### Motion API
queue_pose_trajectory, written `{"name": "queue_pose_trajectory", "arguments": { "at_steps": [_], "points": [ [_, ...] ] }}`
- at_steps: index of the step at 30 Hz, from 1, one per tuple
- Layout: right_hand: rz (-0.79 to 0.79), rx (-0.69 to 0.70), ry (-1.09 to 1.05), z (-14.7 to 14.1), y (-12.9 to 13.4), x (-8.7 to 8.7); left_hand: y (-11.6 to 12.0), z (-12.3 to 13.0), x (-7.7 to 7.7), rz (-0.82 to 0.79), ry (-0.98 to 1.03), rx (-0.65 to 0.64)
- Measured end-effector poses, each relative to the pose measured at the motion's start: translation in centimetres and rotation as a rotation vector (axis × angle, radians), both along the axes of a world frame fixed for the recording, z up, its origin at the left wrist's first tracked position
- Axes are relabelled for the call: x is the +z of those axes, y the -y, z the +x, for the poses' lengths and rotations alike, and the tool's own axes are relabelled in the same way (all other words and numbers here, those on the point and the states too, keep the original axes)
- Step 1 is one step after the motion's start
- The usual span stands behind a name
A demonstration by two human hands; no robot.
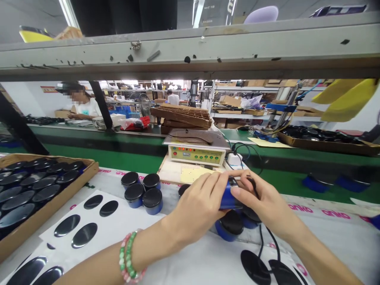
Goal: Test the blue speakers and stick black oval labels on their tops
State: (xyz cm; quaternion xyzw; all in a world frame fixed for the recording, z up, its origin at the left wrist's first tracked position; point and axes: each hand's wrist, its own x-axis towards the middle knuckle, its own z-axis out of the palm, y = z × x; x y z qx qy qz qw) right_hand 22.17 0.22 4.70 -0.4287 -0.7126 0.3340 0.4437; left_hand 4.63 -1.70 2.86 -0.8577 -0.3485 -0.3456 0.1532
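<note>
My left hand (197, 204) is closed around a blue round device (228, 198), tipped on its side in front of me. The fingers of my right hand (265, 202) close on a black cable (277, 241) at the device's edge. Whether its plug sits in the device is hidden by my fingers. The cable hangs below my right hand in a loop. Just under my hands stand more blue round devices with black tops, one of them (230, 225) plainly visible. Several like it (152, 200) stand in a group to the left.
White sheets with black round stickers (84, 235) lie at left and lower right. A cardboard tray (90, 168) of black-topped discs is at far left. Ahead stands a test box (196, 155) with lit digits. A shelf beam (190, 51) crosses above. A person (86, 107) sits beyond.
</note>
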Motion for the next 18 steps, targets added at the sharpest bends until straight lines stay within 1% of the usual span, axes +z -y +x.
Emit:
{"name": "queue_pose_trajectory", "arguments": {
  "at_steps": [4,8,10,12,13,14,15,16,17,18],
  "points": [
    [0.021,-0.019,-0.055,-0.6,-0.1,-0.6,0.5,-0.3,0.0,0.029,-0.053,0.028],
    [-0.010,0.007,-0.155,-1.7,0.0,-1.9,1.0,-0.7,-0.8,0.063,-0.054,0.022],
    [0.001,0.021,-0.108,-2.2,0.4,-2.4,1.2,-1.2,-1.2,0.016,-0.033,0.004],
    [0.038,0.039,0.006,-2.4,0.8,-2.6,1.4,-2.5,-1.2,-0.080,0.046,-0.006],
    [0.066,0.038,0.079,-2.2,1.0,-2.6,1.5,-3.7,-1.0,-0.143,0.116,0.040],
    [0.091,0.029,0.164,-1.9,1.1,-2.5,1.5,-5.2,-0.6,-0.205,0.205,0.139],
    [0.106,0.009,0.257,-1.4,1.1,-2.4,1.5,-7.2,-0.3,-0.254,0.298,0.271],
    [0.110,-0.020,0.356,-0.8,1.0,-2.2,1.5,-9.4,0.1,-0.307,0.393,0.461],
    [0.100,-0.046,0.459,-0.1,0.7,-2.1,1.4,-12.0,0.3,-0.325,0.466,0.615],
    [0.079,-0.059,0.565,0.5,0.5,-2.1,1.4,-14.6,0.2,-0.328,0.512,0.716]
  ]
}}
